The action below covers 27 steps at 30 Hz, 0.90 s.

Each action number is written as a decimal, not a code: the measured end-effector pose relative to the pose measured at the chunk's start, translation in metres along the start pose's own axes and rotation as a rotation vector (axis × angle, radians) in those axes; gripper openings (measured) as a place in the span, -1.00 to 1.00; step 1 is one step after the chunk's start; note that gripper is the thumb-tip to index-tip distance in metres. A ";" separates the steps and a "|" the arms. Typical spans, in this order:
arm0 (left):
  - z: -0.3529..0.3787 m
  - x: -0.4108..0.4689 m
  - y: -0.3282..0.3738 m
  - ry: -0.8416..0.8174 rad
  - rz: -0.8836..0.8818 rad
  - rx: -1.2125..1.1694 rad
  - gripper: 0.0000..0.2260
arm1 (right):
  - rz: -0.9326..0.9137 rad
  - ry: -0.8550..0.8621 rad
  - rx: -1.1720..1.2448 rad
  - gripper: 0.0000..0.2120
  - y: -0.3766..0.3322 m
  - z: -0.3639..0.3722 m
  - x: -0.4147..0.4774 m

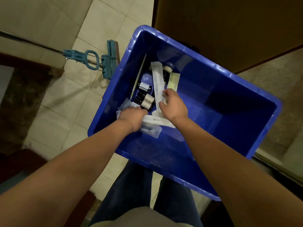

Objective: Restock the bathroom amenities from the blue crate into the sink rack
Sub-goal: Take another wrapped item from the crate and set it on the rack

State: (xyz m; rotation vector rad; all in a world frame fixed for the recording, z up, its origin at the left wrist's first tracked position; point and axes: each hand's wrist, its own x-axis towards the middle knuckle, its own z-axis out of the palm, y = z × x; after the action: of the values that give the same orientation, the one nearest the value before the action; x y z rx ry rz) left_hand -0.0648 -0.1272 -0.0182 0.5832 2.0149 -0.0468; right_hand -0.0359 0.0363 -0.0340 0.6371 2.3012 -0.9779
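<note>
Pale floor tiles (65,99) are seen below, with a brown wooden door (229,30) at the far right and a teal mop (109,58) laid on the tiles just beside the left wall of the blue crate (229,112). The crate is viewed from above, and its near edge is crossed by the person's dark trousers (131,185).

The amenities are gathered along the crate's left wall, from the far left corner down towards the near left corner. Small dark bottles (146,99) with pale labels are piled against that wall. A long white packet (156,79) is laid over them, pointing towards the far edge, and a yellowish packet (173,81) is seen just beside it on the right. A second white packet (157,121) is laid crosswise under both wrists, and a clear bag (150,130) is found beneath it, nearer the near edge.

Both hands are lowered into the crate. The long white packet is pinched at its near end between the thumb and fingers of the right hand (173,105). The left hand (131,117) is placed knuckles-up among the packets beside the bottles; its fingers are hidden under the back of the hand, so whether anything is gripped cannot be told.
</note>
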 end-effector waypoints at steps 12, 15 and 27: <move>0.004 0.010 -0.006 -0.025 0.022 -0.054 -0.76 | 0.008 0.035 -0.278 -0.48 -0.014 0.012 0.030; 0.004 0.010 -0.005 -0.010 0.032 -0.056 -0.81 | 0.082 0.003 -0.268 -0.67 -0.015 0.005 0.033; -0.016 -0.016 0.024 -0.043 0.090 0.063 -0.86 | 0.052 -0.011 -0.100 -0.81 -0.020 -0.041 -0.014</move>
State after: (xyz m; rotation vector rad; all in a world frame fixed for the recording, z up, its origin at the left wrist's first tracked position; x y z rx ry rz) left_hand -0.0622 -0.1079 0.0082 0.7064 1.9486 -0.0677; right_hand -0.0503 0.0517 0.0085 0.6454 2.2964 -0.8343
